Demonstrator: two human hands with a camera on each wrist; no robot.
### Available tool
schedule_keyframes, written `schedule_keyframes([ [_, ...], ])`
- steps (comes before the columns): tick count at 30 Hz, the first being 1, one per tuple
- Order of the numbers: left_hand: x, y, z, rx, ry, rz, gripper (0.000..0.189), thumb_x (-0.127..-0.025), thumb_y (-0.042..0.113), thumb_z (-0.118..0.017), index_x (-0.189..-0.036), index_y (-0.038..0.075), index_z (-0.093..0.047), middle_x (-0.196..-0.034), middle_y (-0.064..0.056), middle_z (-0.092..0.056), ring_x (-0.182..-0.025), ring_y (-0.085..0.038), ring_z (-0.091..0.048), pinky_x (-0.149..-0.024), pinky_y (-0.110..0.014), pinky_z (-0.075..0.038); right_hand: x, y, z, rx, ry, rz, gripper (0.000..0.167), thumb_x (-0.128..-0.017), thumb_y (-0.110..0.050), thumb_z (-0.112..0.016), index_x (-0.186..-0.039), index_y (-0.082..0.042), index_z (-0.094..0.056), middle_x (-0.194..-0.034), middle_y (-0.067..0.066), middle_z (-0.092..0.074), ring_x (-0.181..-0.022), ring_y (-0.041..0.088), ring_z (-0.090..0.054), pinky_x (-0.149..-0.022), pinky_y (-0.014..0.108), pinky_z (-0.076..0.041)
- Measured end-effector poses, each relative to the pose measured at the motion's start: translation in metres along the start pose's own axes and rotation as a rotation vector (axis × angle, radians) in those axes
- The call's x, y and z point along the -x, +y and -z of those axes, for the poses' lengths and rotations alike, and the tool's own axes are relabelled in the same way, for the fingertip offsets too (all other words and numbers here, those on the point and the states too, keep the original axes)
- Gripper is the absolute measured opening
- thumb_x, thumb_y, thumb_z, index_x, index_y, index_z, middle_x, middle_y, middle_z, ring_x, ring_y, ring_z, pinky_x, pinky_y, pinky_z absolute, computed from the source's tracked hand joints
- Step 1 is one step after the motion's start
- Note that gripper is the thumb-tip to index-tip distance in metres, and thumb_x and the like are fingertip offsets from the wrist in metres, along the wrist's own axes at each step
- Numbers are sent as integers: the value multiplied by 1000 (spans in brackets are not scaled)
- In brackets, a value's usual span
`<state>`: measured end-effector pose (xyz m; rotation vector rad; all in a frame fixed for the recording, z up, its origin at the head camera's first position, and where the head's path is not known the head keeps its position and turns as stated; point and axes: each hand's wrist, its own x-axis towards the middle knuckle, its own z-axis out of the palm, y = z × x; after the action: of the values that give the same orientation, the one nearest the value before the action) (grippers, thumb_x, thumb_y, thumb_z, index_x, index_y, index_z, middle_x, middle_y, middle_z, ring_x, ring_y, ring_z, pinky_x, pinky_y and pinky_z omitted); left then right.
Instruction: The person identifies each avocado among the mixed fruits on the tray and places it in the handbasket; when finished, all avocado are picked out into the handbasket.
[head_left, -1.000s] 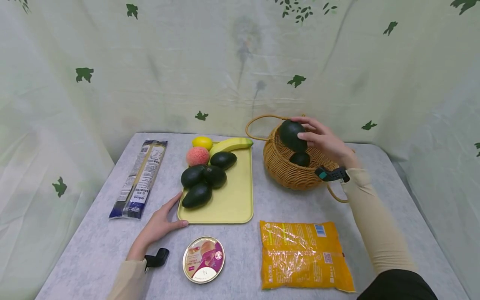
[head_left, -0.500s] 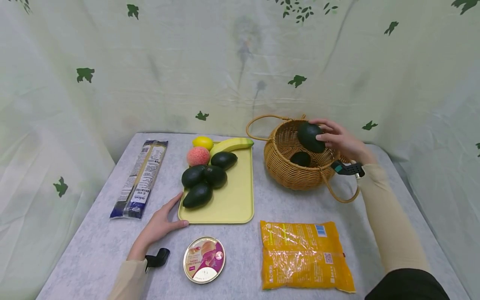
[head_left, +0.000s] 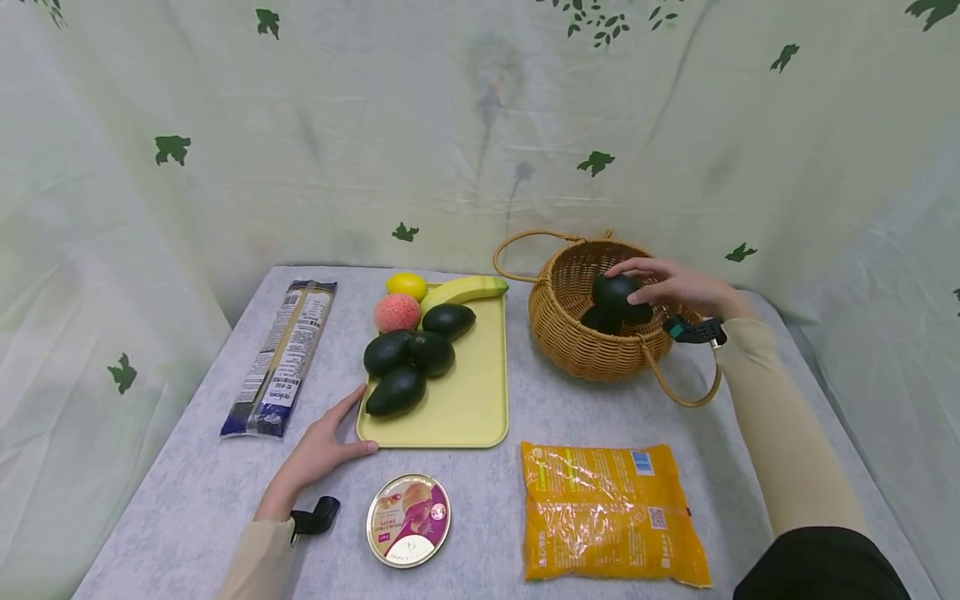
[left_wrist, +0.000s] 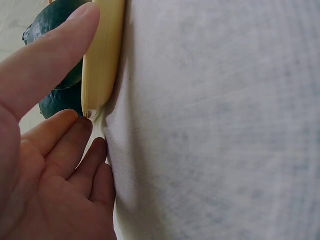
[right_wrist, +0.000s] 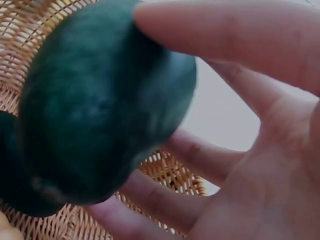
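Note:
My right hand [head_left: 678, 287] grips a dark green avocado [head_left: 621, 297] inside the wicker basket [head_left: 564, 340], thumb on one side and fingers on the other. Beside and partly under it lies another avocado [head_left: 598, 321]. Blurred in the right wrist view, the held avocado [right_wrist: 100, 100] sits above the woven bottom. My left hand [head_left: 321, 450] touches the near left corner of the yellow tray [head_left: 468, 400], fingers spread along two edges. On that tray lie several avocados [head_left: 396, 391], a pink round fruit [head_left: 397, 313], a lemon [head_left: 407, 286] and a banana [head_left: 465, 289].
Left of the tray lies a long dark-and-white packet [head_left: 281, 358]. A round tin [head_left: 408, 521] stands in front of it, with an orange bag [head_left: 611, 512] at the front right. One basket handle [head_left: 693, 402] droops toward the bag. A patterned curtain [head_left: 480, 150] hangs behind the table.
My right hand has shifted right with the avocado and then lowered it deeper into the basket, closer to the other avocado. The left hand and tray have stayed put.

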<state>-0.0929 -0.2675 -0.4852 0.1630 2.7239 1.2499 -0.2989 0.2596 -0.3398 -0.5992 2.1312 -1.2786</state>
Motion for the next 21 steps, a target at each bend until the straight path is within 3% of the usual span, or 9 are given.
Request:
schedule_keyframes([
  [6,0,-1,0,-7,-1,-1,92,-79,34,-79,-151,10,-28,-150,-24,-30,-136,-46,-24,-107,-62,-22,-6,0,-3,84,-111,-30,49,-93,-13,-61,-140,-10,-47,-146,11,-35,-107,32,-48,-84,41,-48],
  [11,0,-1,-1,3,0,-3,92,-79,33,-79,-151,10,-28,-150,-24,-30,-136,-46,-24,-107,-61,-22,-9,1,-4,104,-171,-29,38,-96,-12,-57,-133,-4,-53,-143,14,-42,-115,32,-45,-91,42,-46],
  [17,0,-1,0,-4,0,-1,92,-79,34,-79,-151,10,-28,-150,-24,-30,-136,-46,-25,-107,-62,-22,-6,0,-7,114,-71,17,37,-98,-14,-54,-128,6,-52,-134,21,-49,-119,38,-48,-100,56,-38],
  [21,0,-1,0,-11,-1,1,92,-79,35,-79,-151,10,-28,-150,-24,-30,-135,-46,-25,-107,-62,-22,-3,-7,-13,81,40,45,38,-99,-18,-54,-131,2,-51,-134,21,-48,-117,33,-52,-99,54,-41],
])
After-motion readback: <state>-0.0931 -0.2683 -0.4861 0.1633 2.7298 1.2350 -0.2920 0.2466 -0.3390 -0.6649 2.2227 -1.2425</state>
